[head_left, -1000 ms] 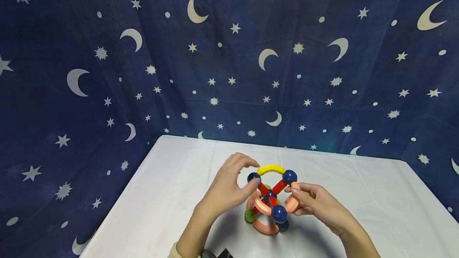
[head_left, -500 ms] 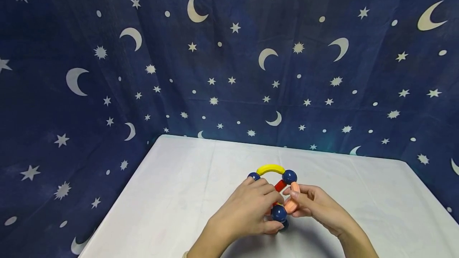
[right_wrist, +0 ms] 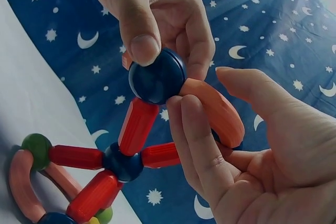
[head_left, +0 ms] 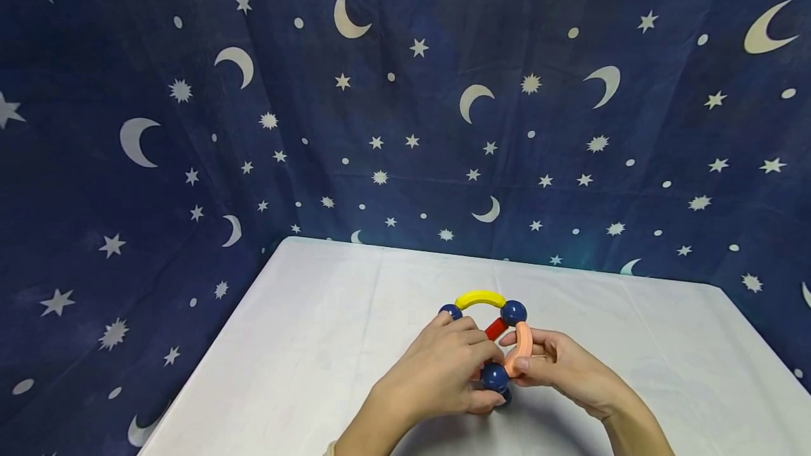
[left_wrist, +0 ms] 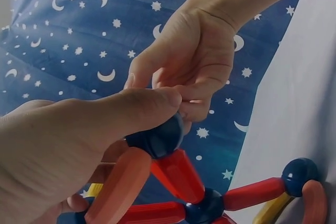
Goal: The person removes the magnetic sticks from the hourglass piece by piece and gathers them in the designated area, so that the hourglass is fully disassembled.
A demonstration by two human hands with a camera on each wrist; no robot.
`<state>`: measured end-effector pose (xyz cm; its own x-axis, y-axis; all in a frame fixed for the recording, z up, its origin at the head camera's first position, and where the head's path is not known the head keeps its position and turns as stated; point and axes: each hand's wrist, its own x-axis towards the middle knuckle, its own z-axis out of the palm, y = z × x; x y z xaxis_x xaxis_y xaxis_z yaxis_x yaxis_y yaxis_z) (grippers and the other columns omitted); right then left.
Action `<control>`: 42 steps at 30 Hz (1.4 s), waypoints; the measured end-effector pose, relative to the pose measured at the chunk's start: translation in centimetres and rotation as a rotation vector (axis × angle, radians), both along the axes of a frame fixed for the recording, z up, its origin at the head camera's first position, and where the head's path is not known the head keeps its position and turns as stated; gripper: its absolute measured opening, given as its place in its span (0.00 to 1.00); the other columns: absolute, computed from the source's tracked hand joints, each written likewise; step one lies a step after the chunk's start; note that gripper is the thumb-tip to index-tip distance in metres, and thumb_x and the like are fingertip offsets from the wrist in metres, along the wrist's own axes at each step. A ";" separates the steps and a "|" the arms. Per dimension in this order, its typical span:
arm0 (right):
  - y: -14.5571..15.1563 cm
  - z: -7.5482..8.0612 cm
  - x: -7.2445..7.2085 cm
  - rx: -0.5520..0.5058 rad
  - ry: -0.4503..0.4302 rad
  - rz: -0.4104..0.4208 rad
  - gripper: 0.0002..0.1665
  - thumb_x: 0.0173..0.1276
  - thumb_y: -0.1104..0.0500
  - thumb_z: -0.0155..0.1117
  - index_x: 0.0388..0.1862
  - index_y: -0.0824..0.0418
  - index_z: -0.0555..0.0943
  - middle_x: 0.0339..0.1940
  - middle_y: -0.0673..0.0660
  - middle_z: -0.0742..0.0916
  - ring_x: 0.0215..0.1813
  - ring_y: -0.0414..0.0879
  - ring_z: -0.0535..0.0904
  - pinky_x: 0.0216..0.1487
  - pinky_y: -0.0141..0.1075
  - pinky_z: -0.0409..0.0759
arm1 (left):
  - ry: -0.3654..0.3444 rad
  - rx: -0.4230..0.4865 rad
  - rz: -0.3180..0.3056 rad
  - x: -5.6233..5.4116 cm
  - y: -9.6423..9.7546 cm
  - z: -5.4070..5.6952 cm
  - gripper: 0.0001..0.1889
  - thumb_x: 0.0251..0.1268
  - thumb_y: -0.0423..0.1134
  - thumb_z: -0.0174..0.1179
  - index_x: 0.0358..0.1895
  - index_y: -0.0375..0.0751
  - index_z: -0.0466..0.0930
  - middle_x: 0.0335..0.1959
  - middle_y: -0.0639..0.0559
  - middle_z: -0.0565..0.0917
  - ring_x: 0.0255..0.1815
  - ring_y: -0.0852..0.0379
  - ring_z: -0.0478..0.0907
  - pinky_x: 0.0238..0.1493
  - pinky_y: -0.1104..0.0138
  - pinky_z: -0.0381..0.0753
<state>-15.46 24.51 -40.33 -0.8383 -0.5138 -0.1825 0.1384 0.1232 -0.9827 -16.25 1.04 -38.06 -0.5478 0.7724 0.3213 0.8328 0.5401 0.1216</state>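
Note:
A ball-and-rod building toy stands on the table, with blue balls, red straight rods and curved orange and yellow rods. My left hand point(head_left: 437, 371) reaches over its near side and grips a blue ball point(right_wrist: 157, 77) between thumb and fingers. On the other side my right hand point(head_left: 564, 368) holds a curved orange rod point(head_left: 524, 340) joined to that ball, two fingers laid along its inner side. A yellow curved rod point(head_left: 480, 298) links two upper balls at the back. Lower down, red rods meet at a blue hub ball point(right_wrist: 123, 161); the head view hides this behind the left hand.
A white cloth covers the table point(head_left: 329, 301). Behind and to the left hangs a dark blue curtain point(head_left: 405, 111) with moons and stars. A green ball point(right_wrist: 37, 151) and curved rods form the toy's lower part.
My left hand has come right and down from the left upper ball onto the near blue ball. My right thumb has slid lower along the orange rod, toward that ball.

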 end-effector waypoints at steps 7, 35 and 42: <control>-0.1 -0.1 0.0 -0.028 0.019 0.014 0.22 0.70 0.63 0.54 0.56 0.78 0.66 0.41 0.53 0.86 0.43 0.40 0.84 0.46 0.36 0.83 | 0.020 0.002 -0.009 -0.1 0.1 -0.2 0.18 0.51 0.64 0.64 0.43 0.64 0.81 0.36 0.72 0.82 0.39 0.71 0.69 0.39 0.74 0.60; -0.4 0.0 0.1 0.049 0.030 -0.034 0.23 0.69 0.61 0.57 0.54 0.77 0.67 0.40 0.54 0.85 0.40 0.40 0.83 0.44 0.36 0.83 | 0.016 0.003 -0.015 -0.4 0.0 -0.1 0.19 0.50 0.64 0.64 0.43 0.63 0.83 0.31 0.74 0.81 0.36 0.71 0.68 0.37 0.75 0.59; -0.5 0.1 0.1 0.052 0.030 -0.040 0.24 0.69 0.61 0.58 0.55 0.78 0.67 0.41 0.53 0.85 0.40 0.39 0.83 0.44 0.35 0.83 | 0.020 0.013 -0.023 -0.5 0.0 -0.2 0.18 0.50 0.63 0.65 0.43 0.63 0.83 0.30 0.75 0.81 0.35 0.71 0.67 0.36 0.75 0.59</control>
